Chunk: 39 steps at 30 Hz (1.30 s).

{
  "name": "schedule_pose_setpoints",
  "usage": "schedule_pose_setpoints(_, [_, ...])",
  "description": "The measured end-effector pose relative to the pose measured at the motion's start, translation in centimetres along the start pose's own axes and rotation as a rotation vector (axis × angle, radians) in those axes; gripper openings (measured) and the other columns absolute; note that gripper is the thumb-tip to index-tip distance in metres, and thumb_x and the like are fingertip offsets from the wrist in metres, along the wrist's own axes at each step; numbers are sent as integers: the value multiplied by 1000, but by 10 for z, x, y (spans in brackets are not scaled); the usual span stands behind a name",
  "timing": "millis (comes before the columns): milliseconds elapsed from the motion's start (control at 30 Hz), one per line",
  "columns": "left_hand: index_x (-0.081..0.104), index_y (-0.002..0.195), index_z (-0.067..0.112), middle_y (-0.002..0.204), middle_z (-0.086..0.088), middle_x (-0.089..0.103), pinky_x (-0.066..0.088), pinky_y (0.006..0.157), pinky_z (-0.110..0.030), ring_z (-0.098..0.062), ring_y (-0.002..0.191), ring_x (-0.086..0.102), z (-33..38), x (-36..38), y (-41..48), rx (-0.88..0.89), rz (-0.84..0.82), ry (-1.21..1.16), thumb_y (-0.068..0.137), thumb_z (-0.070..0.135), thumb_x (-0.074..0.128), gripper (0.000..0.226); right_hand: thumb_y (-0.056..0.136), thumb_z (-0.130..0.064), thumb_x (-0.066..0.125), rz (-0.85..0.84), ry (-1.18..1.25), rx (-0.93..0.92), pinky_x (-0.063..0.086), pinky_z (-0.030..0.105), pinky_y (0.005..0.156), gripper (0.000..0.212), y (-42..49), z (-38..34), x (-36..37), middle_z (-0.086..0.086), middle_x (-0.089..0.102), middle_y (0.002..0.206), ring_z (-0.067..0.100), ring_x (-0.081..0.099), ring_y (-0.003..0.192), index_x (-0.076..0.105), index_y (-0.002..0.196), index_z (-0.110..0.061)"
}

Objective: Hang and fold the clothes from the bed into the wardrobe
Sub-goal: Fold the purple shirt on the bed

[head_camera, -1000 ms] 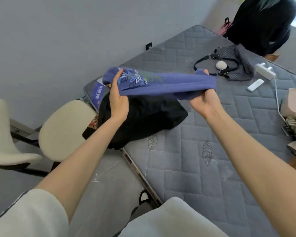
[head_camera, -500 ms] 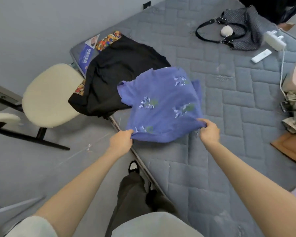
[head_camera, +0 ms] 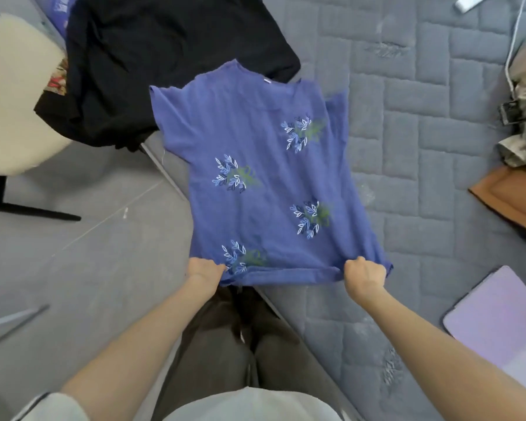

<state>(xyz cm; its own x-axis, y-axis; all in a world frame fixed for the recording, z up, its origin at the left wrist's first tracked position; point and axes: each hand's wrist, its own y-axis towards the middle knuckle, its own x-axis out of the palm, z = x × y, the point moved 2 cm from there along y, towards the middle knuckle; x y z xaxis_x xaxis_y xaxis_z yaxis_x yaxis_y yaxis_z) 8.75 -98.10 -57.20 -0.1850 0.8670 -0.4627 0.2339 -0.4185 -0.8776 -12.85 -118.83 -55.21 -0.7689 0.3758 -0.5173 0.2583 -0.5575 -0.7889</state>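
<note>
We grip the blue shirt [head_camera: 264, 183] by its hem: left hand [head_camera: 205, 270] curled round the lower-left corner, right hand [head_camera: 365, 275] fisted on the lower-right. The shirt is spread out mid-frame, neck toward the top, mostly on the grey mattress [head_camera: 422, 147], with its lower-left part past the bed edge. The black garment [head_camera: 164, 62] sits upper left under the shirt's collar, draped off the mattress beside the cream chair [head_camera: 16, 95]. A lilac flat case [head_camera: 498, 314] lies at lower right.

Nothing can be read. White characters are printed on a blue sheet [head_camera: 58, 7] at the top edge, but blurred; the white tag [head_camera: 267, 81] at the collar of the blue shirt [head_camera: 255, 153] is too small.
</note>
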Motion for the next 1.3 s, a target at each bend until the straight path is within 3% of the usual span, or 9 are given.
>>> schedule_pose_setpoints(200, [33, 142, 28, 138, -1, 50, 40, 98, -31, -21, 126, 49, 8, 32, 4, 95, -173, -122, 91, 33, 54, 55, 95, -18, 43, -156, -35, -33, 35, 34, 101, 38, 2, -9, 28, 1, 48, 135, 21, 39, 131, 53, 131, -25])
schedule_pose_setpoints(467, [47, 136, 24, 133, -8, 55, 42, 96, -32, -28, 121, 52, -61, -18, 18, -87, 60, -682, 94, 20, 43, 43, 92, -14, 39, -63, 348, -79, 38, 33, 89, 33, 25, -47, -59, 6, 59, 125, 28, 50, 118, 60, 118, -18])
schedule_pose_setpoints(700, [44, 138, 11, 126, -14, 56, 39, 97, -33, -29, 118, 51, -154, -63, 55, -299, 344, -1342, 94, 14, 49, 45, 95, -17, 39, 29, 559, -204, 42, 35, 96, 38, 57, -94, -168, 0, 60, 128, 25, 51, 121, 55, 128, -28])
schedule_pose_setpoints(800, [37, 143, 12, 139, -13, 48, 38, 100, -34, -28, 126, 46, -196, -78, 81, -386, 423, -1513, 95, 15, 52, 50, 96, -19, 41, 85, 645, -259, 44, 38, 96, 36, 79, -120, -211, 3, 61, 124, 27, 53, 117, 55, 128, -25])
schedule_pose_setpoints(900, [29, 147, 16, 149, -9, 37, 38, 103, -37, -28, 133, 40, -233, -86, 113, -447, 397, -1661, 95, 22, 56, 59, 95, -17, 44, 134, 741, -286, 46, 37, 93, 36, 105, -152, -251, 4, 64, 118, 28, 55, 114, 54, 129, -24])
schedule_pose_setpoints(1067, [23, 150, 16, 153, -8, 29, 37, 105, -38, -28, 137, 35, -269, -88, 165, -478, 282, -1807, 89, 26, 66, 75, 94, -14, 45, 208, 889, -349, 47, 36, 88, 36, 155, -212, -312, 0, 64, 111, 21, 58, 104, 56, 126, -28])
schedule_pose_setpoints(1200, [31, 146, 13, 150, -8, 34, 39, 107, -40, -27, 135, 38, -275, -78, 195, -376, 253, -1766, 75, 30, 80, 88, 92, -19, 48, 188, 885, -398, 49, 33, 66, 34, 193, -260, -348, -9, 62, 86, 20, 60, 84, 54, 122, -37])
schedule_pose_setpoints(1300, [47, 129, 13, 131, -6, 47, 41, 99, -35, -28, 129, 40, -277, -68, 212, -386, 285, -1680, 71, 33, 82, 71, 89, -38, 58, 117, 755, -431, 43, 28, 61, 36, 211, -293, -358, -14, 61, 81, 16, 60, 86, 49, 124, -39])
